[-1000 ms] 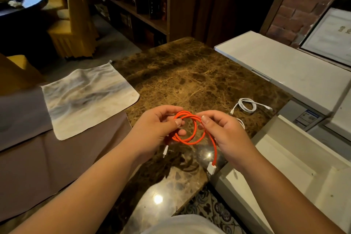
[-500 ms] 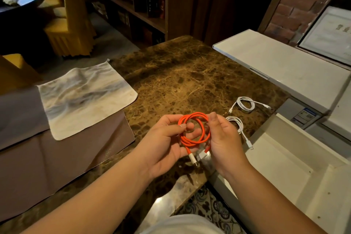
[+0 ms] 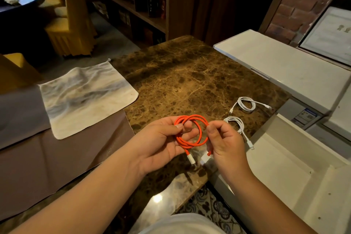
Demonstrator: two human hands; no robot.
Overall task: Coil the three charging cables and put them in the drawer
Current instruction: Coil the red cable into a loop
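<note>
An orange cable [image 3: 191, 143] is wound into a round coil above the near edge of the marble table [image 3: 190, 85]. My left hand [image 3: 161, 142] pinches the coil's left side and my right hand [image 3: 226, 144] pinches its right side. Both white plug ends hang below the coil. Two coiled white cables lie on the table to the right: one [image 3: 247, 103] farther back, the other [image 3: 236, 124] just behind my right hand, its plug end reaching the table edge. The open white drawer [image 3: 284, 167] sits low at the right.
A crumpled pale cloth [image 3: 85, 97] lies on a brown mat [image 3: 47, 161] to the left. A white cabinet top [image 3: 284, 66] runs along the right behind the drawer. Yellow chairs and a dark bookshelf stand beyond the table.
The hanging tail of the orange cable has been wound into the coil, which is now tighter. Both hands shifted slightly right and nearer with it.
</note>
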